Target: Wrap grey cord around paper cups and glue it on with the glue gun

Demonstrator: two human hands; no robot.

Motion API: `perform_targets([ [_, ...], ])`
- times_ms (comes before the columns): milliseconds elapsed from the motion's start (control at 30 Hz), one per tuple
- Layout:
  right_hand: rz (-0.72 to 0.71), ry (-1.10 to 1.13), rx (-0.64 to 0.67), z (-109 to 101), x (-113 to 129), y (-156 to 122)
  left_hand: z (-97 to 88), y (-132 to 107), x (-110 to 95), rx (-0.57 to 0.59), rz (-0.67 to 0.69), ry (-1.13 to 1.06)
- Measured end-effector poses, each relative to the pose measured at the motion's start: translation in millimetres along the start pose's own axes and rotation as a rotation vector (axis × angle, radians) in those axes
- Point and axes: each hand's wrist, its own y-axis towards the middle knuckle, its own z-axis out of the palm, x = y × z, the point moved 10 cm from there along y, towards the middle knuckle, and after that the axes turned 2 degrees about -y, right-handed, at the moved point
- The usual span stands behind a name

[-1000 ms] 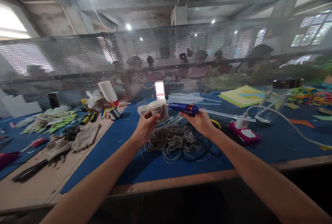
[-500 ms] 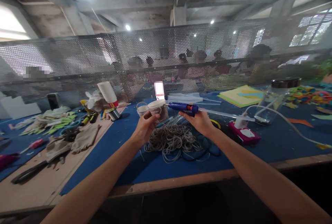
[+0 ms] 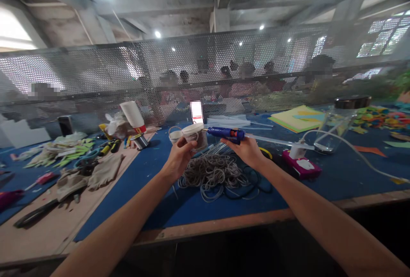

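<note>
My left hand (image 3: pixel 180 154) is closed around a paper cup (image 3: pixel 199 137) with a white rim, held tilted above the table. In my right hand (image 3: pixel 248 151) is a blue glue gun (image 3: pixel 226 132), a clear glue stick (image 3: pixel 272 140) running out of its back. The gun's nozzle points left and is at the cup's side, close below the rim; whether it touches, I cannot tell. Beneath both hands lies a tangled heap of grey cord (image 3: pixel 214 174). A second small cup (image 3: pixel 175 135) with a loop handle stands just behind my left hand.
At the left are stacked paper cups (image 3: pixel 132 114), gloves (image 3: pixel 105 170) and scissors (image 3: pixel 38 213). A magenta power socket (image 3: pixel 303 166) with a white cable and a clear jar (image 3: pixel 336 127) stand at the right. Coloured sheets (image 3: pixel 297 119) lie farther back, before a perforated metal screen (image 3: pixel 192 63).
Almost nothing differs. Both hands keep their hold on the cup and the glue gun, in nearly the same place.
</note>
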Motion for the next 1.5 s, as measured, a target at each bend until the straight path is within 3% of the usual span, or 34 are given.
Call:
perform_targets([
  [900,0.001,-0.009,0.012,1,-1,0,-0.7,0,1,0.025,-0.002,0.022],
  [1500,0.007,-0.006,0.009,-1,-1,2,12.8,-4,-3,0.110,-0.003,-0.033],
])
